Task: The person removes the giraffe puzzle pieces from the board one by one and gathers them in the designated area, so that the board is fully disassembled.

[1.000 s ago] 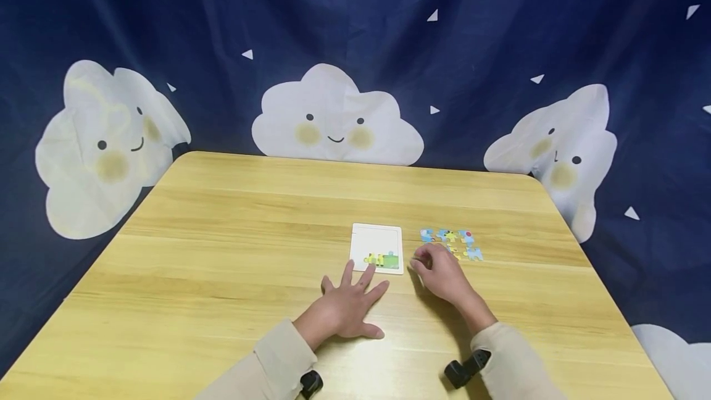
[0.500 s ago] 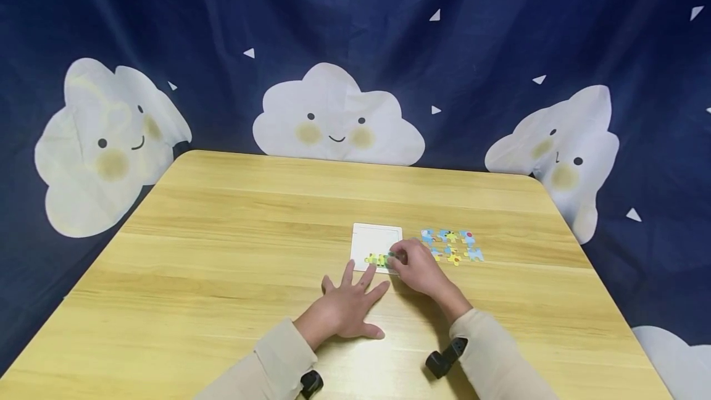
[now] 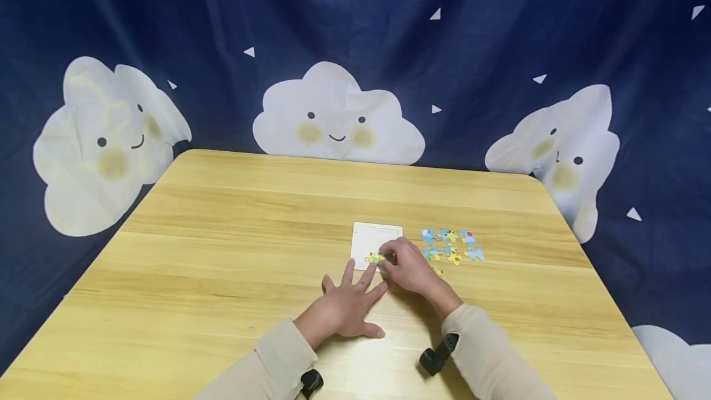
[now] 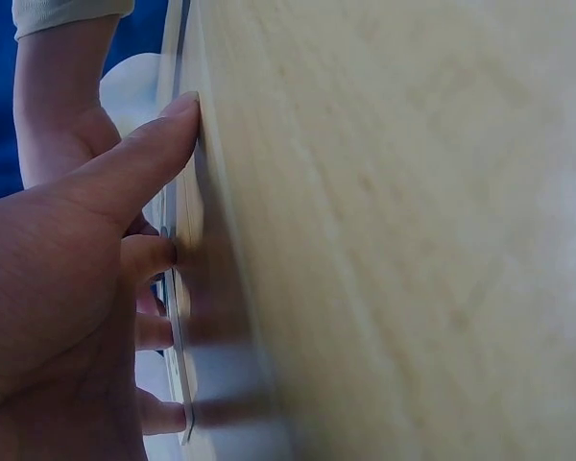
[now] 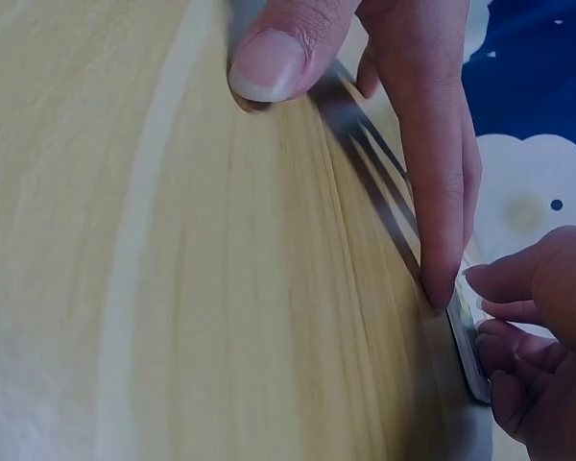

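Note:
A white square puzzle tray (image 3: pixel 361 239) lies flat near the middle of the table. Small yellow and green puzzle pieces (image 3: pixel 371 257) sit along its bottom edge, partly covered by fingers. My left hand (image 3: pixel 349 310) is spread with straight fingers, the tips resting at the tray's near edge. Over the tray's lower right, my right hand (image 3: pixel 410 267) pinches a small puzzle piece, mostly hidden by its fingers. The right wrist view shows the right hand's curled fingers (image 5: pixel 504 331) right at the tray's rim, close to the left fingertips.
Several loose blue and yellow puzzle pieces (image 3: pixel 453 256) lie in rows right of the tray, with one yellow piece (image 3: pixel 437 271) nearer the right wrist. The wooden table (image 3: pixel 250 227) ends at a dark blue curtain (image 3: pixel 389 29) with clouds. Black wrist cameras sit at both cuffs.
My right hand has moved left from beside the loose pieces onto the tray, then further left along its bottom row. The loose pieces it covered now show. My left hand has stayed still.

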Tool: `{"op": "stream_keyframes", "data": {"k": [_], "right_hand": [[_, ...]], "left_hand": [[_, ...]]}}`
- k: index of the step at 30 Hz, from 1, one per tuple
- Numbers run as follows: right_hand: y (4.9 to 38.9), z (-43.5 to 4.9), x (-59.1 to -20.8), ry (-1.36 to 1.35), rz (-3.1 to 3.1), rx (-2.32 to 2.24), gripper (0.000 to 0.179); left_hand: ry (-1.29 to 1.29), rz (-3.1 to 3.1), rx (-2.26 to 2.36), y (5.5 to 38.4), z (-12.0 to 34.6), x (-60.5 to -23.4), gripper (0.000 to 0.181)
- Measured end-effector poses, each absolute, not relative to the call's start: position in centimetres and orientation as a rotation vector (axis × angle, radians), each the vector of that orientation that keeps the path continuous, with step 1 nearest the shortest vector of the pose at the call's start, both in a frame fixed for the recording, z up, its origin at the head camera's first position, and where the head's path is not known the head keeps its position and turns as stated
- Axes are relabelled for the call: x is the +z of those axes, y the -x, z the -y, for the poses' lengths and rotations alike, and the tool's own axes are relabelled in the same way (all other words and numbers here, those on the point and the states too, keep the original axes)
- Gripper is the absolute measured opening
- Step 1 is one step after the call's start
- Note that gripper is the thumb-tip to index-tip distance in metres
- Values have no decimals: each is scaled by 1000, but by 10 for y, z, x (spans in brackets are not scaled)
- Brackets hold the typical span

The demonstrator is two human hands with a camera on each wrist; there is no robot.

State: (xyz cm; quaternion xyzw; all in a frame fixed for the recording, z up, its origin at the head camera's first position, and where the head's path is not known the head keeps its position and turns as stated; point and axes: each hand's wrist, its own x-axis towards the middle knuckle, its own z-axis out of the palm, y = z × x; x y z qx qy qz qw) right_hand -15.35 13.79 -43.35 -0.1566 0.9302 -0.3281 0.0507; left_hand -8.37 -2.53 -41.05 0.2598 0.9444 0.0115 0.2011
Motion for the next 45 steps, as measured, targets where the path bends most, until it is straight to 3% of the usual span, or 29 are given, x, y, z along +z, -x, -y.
{"op": "stream_keyframes", "data": {"k": [25, 45], "right_hand": [[153, -135, -434, 525, -2781, -978, 31], [155, -136, -438, 497, -2807, -962, 20]], "left_hand": [[-723, -2634, 8, 84, 25, -409, 86], [-721, -2634, 30, 83, 25, -410, 86]]}}
